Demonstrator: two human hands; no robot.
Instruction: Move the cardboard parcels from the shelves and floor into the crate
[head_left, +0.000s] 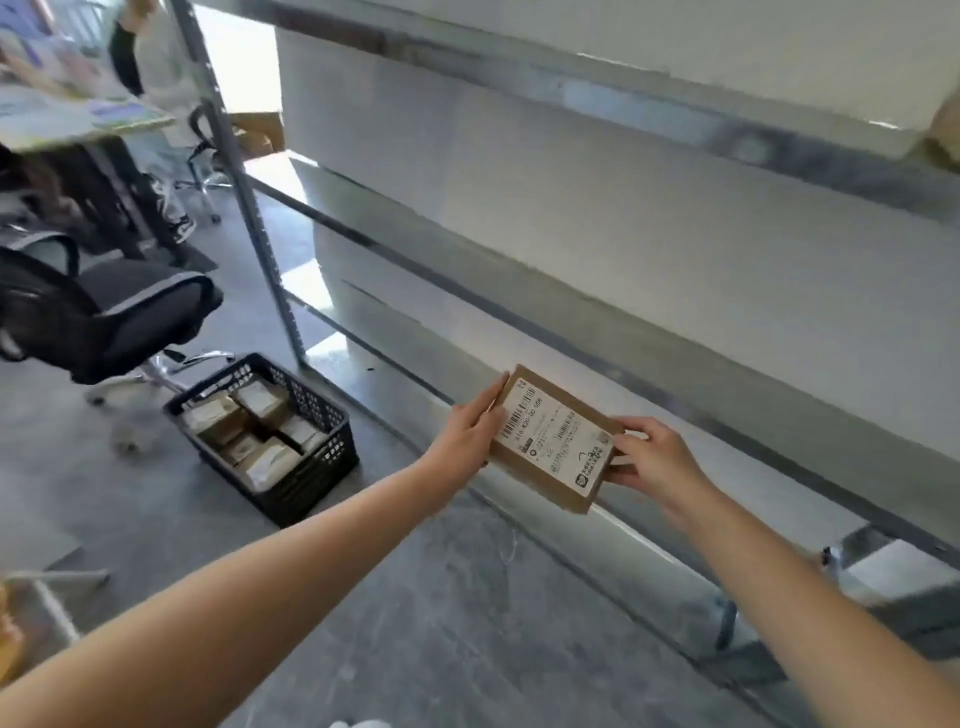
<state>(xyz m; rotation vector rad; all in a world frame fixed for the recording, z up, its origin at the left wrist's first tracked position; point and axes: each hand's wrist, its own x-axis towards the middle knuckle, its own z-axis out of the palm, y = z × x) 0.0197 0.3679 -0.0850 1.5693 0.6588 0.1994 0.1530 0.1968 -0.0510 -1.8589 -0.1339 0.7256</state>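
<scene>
A black crate (311, 480) stands on the grey floor (467, 597) at left of centre, just near of the rack's corner post (244, 208). It holds brown parcels (244, 421) with white labels, packed close together and lying flat or tilted; about six show, though blur makes the count unsure. One more parcel (556, 439), flat with a large white barcode label facing up, is in the air to the right of the crate and apart from it, in front of the rack's low shelf (649, 415). Two bare hands hold it. The left hand (467, 434) grips its left edge, the index finger straight along the side and the thumb on the label. The right hand (654, 457) grips its near right corner, fingers curled over the edge. The metal rack fills the right and far side with three shelf levels in view, and a white wall shows behind them. To the left of the crate stands one black office chair (130, 312) on a chrome base, its legs close to the crate's far left corner. Farther left are a desk (78, 114), a second chair (202, 150) and another person (156, 57) standing by it
</scene>
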